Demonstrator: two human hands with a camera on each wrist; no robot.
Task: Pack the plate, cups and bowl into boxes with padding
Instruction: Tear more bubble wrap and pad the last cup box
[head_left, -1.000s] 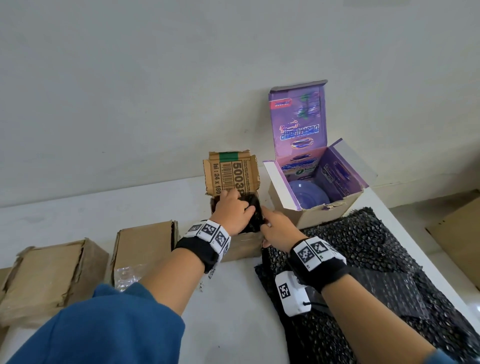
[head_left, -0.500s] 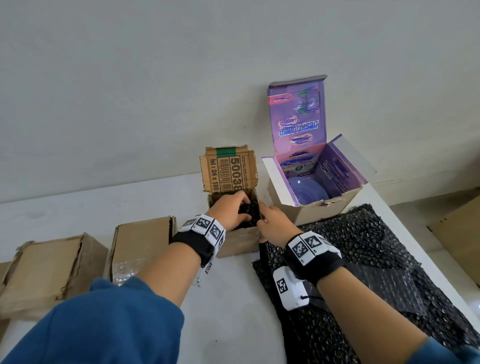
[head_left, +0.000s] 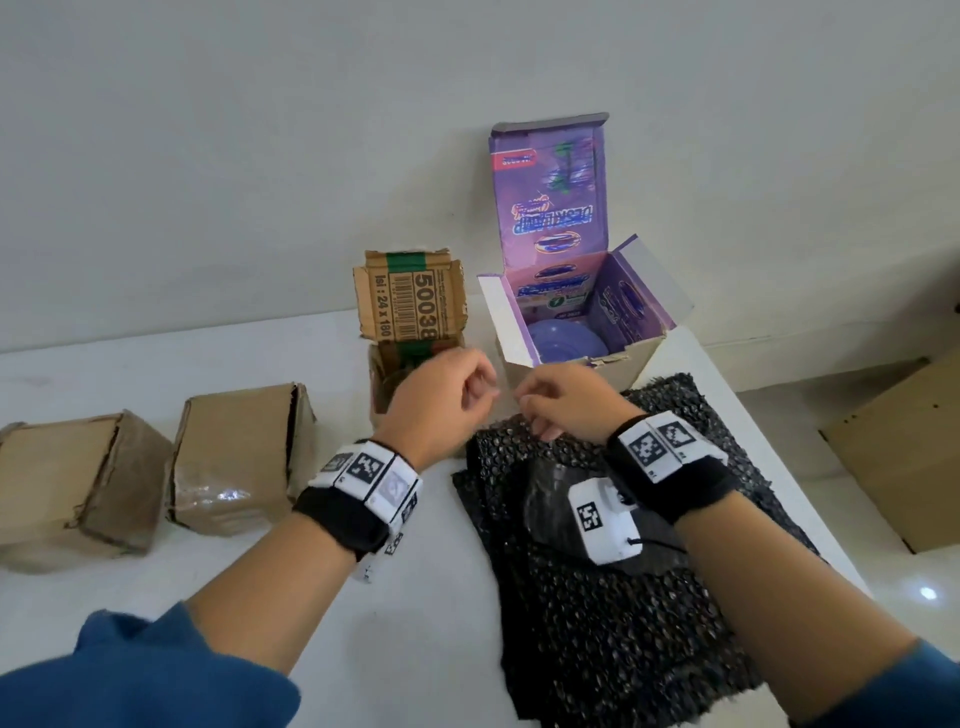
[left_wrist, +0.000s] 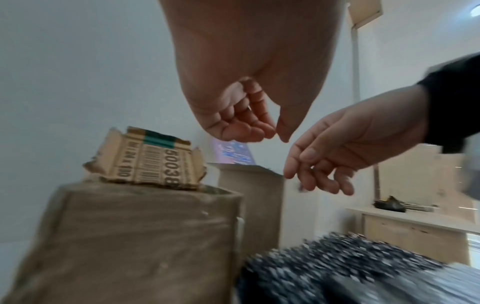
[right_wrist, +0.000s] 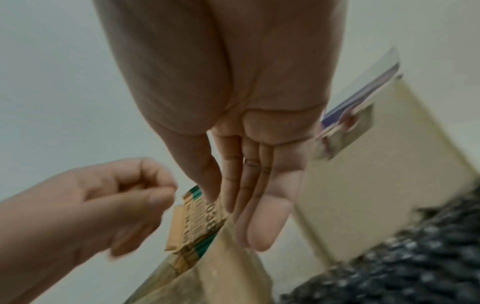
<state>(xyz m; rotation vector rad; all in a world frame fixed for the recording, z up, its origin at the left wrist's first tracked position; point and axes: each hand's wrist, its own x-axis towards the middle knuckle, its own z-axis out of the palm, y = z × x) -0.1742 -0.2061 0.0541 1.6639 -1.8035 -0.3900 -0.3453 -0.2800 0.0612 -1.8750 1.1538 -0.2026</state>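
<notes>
A small brown box (head_left: 382, 395) with a barcode flap (head_left: 410, 306) standing up sits at the table's back middle. My left hand (head_left: 480, 387) hovers just in front of its opening, fingers loosely curled and holding nothing; the left wrist view shows this left hand (left_wrist: 275, 131) bare. My right hand (head_left: 530, 410) hangs beside it with nearly straight fingers, empty, over the near edge of the black bubble wrap (head_left: 623, 571). The right hand (right_wrist: 249, 216) shows no object. A purple dish (head_left: 566, 345) lies inside the open purple box (head_left: 639, 358). What the brown box holds is hidden.
Two closed cardboard boxes (head_left: 244, 457) (head_left: 67, 483) stand on the white table (head_left: 426, 597) at the left. The wall runs right behind the open boxes. A large cardboard box (head_left: 904, 457) sits on the floor past the table's right edge.
Both hands have come up out of the small brown box and drawn back toward me. The black-wrapped bundle they pressed down is no longer in sight.
</notes>
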